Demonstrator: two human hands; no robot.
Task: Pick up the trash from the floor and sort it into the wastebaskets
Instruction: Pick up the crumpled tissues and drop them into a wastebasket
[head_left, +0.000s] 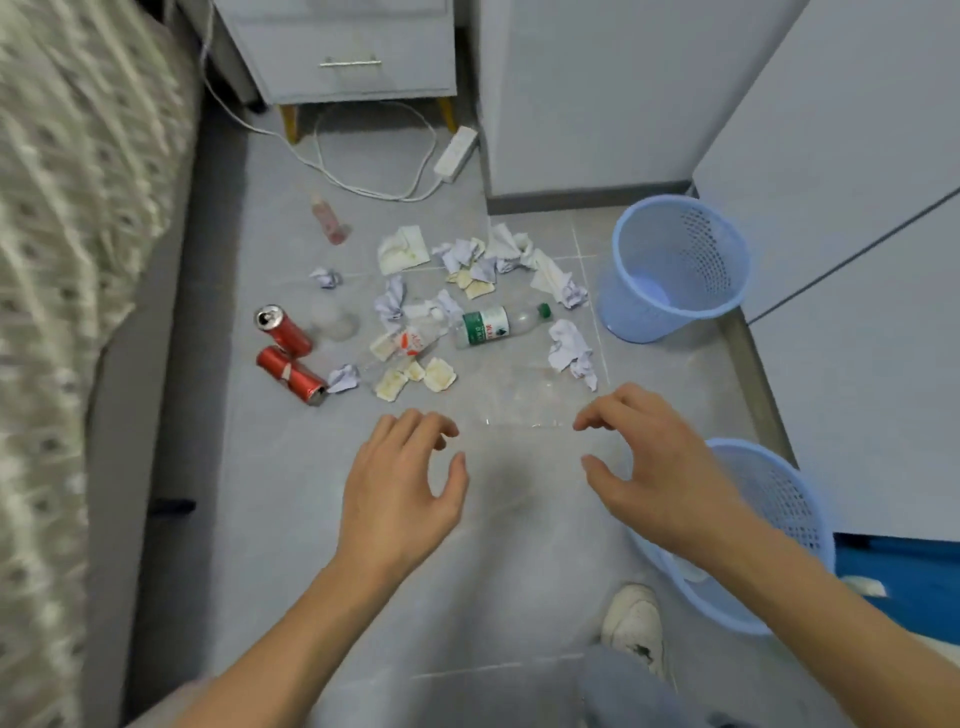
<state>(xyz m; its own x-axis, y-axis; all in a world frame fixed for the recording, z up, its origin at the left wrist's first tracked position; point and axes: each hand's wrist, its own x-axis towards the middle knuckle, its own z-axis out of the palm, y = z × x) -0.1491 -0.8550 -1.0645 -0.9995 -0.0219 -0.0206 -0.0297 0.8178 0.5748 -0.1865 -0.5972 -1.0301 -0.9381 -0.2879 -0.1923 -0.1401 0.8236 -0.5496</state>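
Observation:
Trash lies scattered on the grey tile floor: two red cans (287, 353) at the left, a clear bottle with a green label (493, 325), a clear bottle with a red label (405, 345), a pinkish bottle (328, 221), several crumpled paper balls (570, 353) and stained tissues (439, 375). A clear plastic piece (524, 400) lies just beyond my fingertips. Two blue mesh wastebaskets stand at the right, one far (675, 270), one near (784, 514). My left hand (405, 493) and my right hand (660, 478) hover over the floor, fingers spread, holding nothing.
A bed with a patterned cover (67, 260) runs along the left. A white nightstand (337, 52), a power strip (456, 153) and its cable lie at the back. White cabinets (857, 182) line the right. My white shoe (636, 621) is beside the near basket.

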